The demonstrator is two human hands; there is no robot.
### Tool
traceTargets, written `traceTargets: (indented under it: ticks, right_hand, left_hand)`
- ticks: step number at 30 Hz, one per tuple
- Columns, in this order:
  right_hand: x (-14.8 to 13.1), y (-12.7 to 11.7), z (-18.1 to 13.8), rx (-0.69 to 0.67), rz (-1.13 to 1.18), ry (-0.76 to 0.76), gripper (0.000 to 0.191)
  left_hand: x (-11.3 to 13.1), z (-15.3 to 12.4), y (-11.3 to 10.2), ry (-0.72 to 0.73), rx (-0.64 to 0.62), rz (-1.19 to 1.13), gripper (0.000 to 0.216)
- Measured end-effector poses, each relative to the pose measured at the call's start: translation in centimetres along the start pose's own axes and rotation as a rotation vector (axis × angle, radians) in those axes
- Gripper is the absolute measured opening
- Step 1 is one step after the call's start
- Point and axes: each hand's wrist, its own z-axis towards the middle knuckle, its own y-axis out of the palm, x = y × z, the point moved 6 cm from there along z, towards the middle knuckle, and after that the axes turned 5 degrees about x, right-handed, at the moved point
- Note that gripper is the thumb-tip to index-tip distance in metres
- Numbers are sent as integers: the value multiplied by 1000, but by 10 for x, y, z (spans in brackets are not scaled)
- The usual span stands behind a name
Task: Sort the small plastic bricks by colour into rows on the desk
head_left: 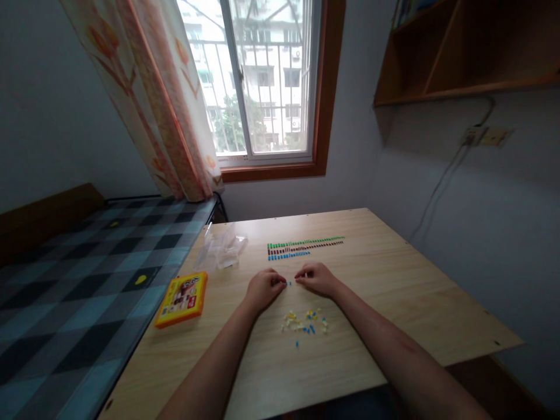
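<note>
My left hand (263,288) and my right hand (317,277) rest side by side on the wooden table (394,291), fingers curled in pinches that almost meet. A tiny blue piece (288,283) shows at the left fingertips. What the right fingers pinch is too small to make out. Beyond the hands lie three neat rows of small pieces: a green row (305,241), a dark brown row (301,248) and a shorter blue row (289,255). Between my forearms is a loose scatter of yellow, white and blue pieces (305,324).
A yellow and orange box (182,298) lies near the table's left edge. Clear plastic bags (222,247) sit behind it. A bed with a checkered cover (87,274) adjoins the table on the left. The window, the curtain and a wall shelf are beyond.
</note>
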Motion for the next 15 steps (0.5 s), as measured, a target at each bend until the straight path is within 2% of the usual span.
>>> traceTargets:
  ticks: [4, 10, 15]
  right_hand:
    - [7, -14, -19, -58, 101, 71, 26]
    - [2, -32, -66, -201, 196, 152, 26]
    - [-12, -37, -89, -199, 127, 85, 17]
  left_hand:
    - [-2, 0, 2, -1, 3, -6, 18]
    - [1, 1, 1, -1, 2, -14, 18]
    - [3, 2, -2, -6, 6, -30, 19]
